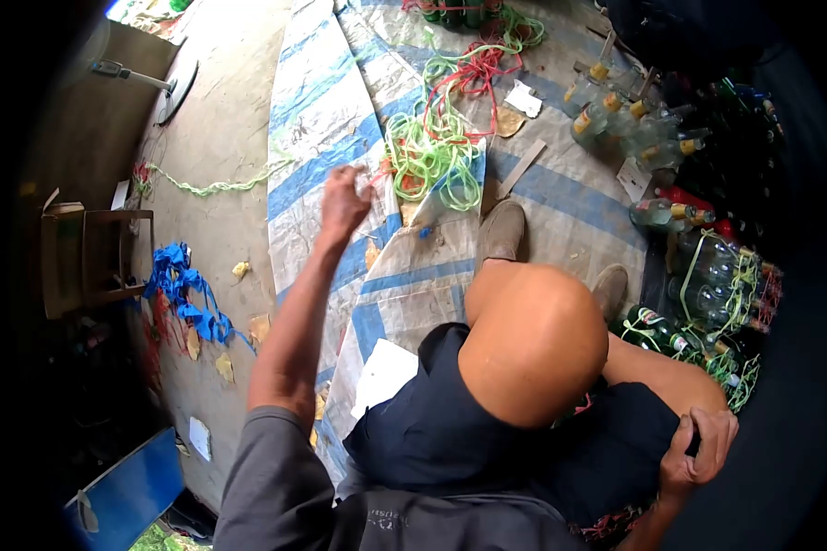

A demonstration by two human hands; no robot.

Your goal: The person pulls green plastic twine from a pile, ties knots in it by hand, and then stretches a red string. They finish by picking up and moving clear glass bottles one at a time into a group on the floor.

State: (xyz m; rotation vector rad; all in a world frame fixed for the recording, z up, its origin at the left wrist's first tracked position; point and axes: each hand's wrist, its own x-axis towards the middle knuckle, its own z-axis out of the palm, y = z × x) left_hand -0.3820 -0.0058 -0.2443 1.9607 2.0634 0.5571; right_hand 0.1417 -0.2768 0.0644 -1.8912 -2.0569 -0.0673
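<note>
My left hand (346, 204) reaches forward over the blue-and-white striped sheet, its fingers bent and pressed together. Just beside it is a tangled heap of light green string (432, 151) with red strands. Some red shows close to my fingertips, but whether they grip it I cannot make out. At the right, my right hand (700, 448) rests at my bent knee, with loosely curled fingers and the thumb apart. It has no visible object in it.
Clear bottles (629, 115) stand and lie at the right, with string-tied bottles (717, 285) nearer me. A flat wooden strip (522, 169) lies by my shoe. Blue strips (188, 294), a wooden chair (115, 253) and a fan (176, 90) are at the left.
</note>
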